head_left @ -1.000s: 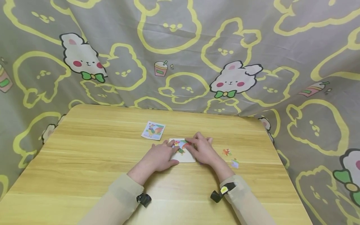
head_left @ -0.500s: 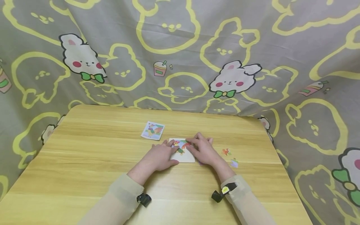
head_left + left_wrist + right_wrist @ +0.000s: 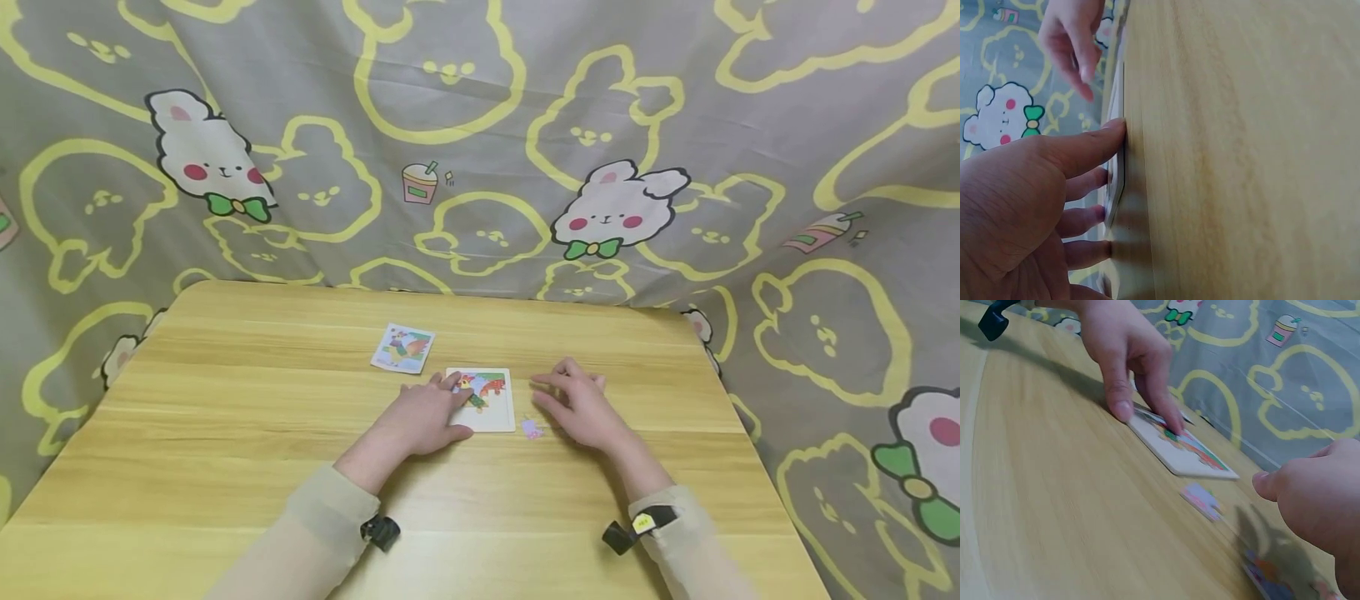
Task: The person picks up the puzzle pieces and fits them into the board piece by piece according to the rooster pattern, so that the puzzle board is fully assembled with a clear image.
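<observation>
A white square puzzle board (image 3: 497,422) lies on the table, its upper part filled with pieces of a colourful chicken picture (image 3: 491,388). My left hand (image 3: 423,421) rests at the board's left side. In the left wrist view its thumb (image 3: 1107,134) touches the near edge, and the other fingers reach over the top. To the right of the board my right hand (image 3: 585,408) hovers with relaxed fingers and holds nothing. Between it and the board lies a loose lilac puzzle piece (image 3: 532,428). Another loose piece (image 3: 1266,578) sits under the right hand, hidden from the head view.
Behind the board, to the left, a small picture card (image 3: 402,348) shows the same chicken scene. The wooden table (image 3: 225,400) meets a grey curtain (image 3: 480,100) with yellow outlines and rabbits at its back and sides. At the right wrist view's bottom edge shows an orange piece (image 3: 1322,590).
My right hand has let go of the board and moved right, uncovering the lilac piece and covering the loose pieces farther right. The left hand stays on the board.
</observation>
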Motion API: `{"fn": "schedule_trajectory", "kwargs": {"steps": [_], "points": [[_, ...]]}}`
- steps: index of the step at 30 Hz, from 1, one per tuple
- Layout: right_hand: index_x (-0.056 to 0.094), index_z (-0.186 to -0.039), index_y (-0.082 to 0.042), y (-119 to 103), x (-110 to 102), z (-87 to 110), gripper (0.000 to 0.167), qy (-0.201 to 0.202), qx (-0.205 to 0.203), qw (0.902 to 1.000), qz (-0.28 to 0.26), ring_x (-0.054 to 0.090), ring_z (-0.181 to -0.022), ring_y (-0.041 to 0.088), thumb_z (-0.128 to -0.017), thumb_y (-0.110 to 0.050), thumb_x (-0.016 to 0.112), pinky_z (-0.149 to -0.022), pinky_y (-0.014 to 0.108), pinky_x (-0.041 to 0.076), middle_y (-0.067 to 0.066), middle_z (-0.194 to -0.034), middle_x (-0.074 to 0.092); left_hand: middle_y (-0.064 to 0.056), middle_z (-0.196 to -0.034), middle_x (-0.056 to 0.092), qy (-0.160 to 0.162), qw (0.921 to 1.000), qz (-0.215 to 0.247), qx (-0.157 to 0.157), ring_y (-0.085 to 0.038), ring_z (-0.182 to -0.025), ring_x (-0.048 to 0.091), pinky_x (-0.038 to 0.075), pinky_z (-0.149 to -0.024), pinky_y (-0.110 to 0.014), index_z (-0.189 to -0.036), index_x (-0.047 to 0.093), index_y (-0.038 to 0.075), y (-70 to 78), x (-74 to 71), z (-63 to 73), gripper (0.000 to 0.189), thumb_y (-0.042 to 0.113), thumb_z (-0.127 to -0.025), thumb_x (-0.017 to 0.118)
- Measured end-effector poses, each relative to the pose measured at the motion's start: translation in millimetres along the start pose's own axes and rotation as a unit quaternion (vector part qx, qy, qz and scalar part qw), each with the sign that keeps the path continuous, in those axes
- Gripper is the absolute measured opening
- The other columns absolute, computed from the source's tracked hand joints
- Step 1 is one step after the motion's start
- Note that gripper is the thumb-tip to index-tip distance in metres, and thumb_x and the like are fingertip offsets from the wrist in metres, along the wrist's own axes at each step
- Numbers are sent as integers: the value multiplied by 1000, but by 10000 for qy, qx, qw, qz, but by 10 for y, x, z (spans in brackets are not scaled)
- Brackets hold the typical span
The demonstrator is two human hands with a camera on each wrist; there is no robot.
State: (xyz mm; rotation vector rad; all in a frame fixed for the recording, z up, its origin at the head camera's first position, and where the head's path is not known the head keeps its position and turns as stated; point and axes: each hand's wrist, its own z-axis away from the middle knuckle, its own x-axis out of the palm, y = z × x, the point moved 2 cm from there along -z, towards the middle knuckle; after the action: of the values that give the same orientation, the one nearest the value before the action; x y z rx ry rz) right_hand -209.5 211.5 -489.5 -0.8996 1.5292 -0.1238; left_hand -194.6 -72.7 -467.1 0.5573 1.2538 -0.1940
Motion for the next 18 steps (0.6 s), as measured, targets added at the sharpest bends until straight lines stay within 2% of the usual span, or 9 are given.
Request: {"fn": "schedule_trajectory", "kwargs": {"steps": [8,18], "points": [[74,-130,-6,212,-247,241,32,102,34,9999,-59,49,-75,14,-102,-22,74,-84,45,20,5,-107,59,-12,-167,39,-32,10000,-46,14,-46,-150,37,37,-103,-80,-156,57,17,4,2,3,70,54,-98,72],[75,-125,-3,475,-452,460,29,129,147,9998,-37,59,-92,18,-100,-16,76,-88,50,21,4,-110,61,-12,-168,37,-43,10000,-62,13,-46,-151,36,36,-103,-81,-156,56,17,-5,17,-8,70,55,-98,71]]}}
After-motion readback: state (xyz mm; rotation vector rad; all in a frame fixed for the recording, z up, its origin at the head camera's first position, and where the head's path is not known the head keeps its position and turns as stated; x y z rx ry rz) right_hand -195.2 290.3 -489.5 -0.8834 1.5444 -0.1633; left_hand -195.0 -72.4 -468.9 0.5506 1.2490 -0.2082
